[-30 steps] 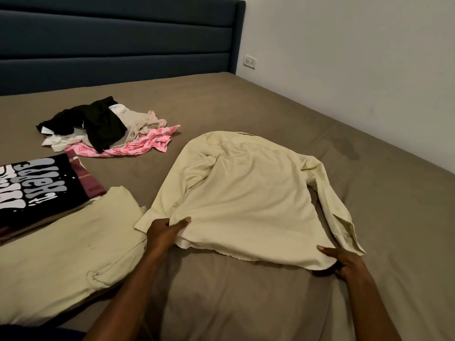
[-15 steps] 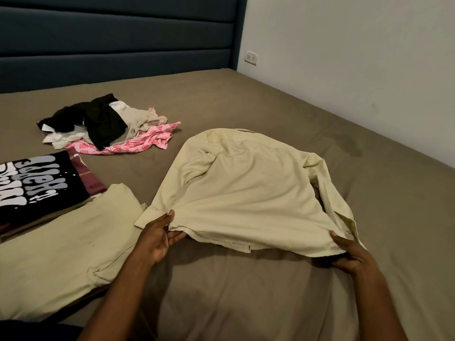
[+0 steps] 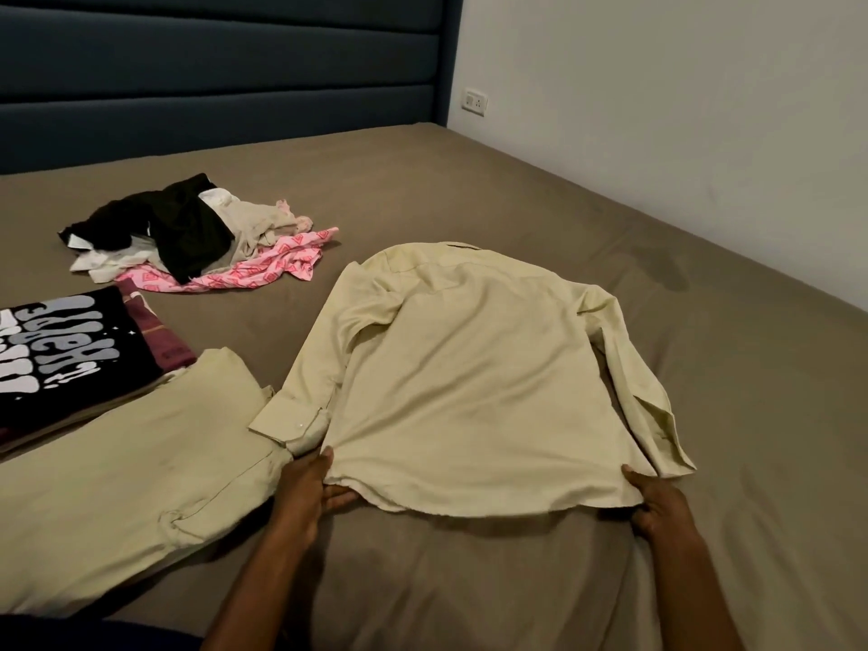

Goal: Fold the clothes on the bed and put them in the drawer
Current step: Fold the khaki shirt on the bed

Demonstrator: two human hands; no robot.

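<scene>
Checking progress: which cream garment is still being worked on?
The cream shirt, spread flat, with left hand and right hand gripping its hem. The other cream garment lies folded, untouched, at left.

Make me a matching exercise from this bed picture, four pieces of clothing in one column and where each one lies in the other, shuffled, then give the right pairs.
Column one:
1. cream shirt
2. black printed T-shirt
3. pink patterned garment
4. folded cream trousers

Column two:
A. under the unfolded heap near the headboard
B. spread flat, hem held by both hands
C. on the stack at the far left edge
D. near left, beside the left hand

The right hand holds the hem's other corner.

Pairs: 1-B, 2-C, 3-A, 4-D
</scene>
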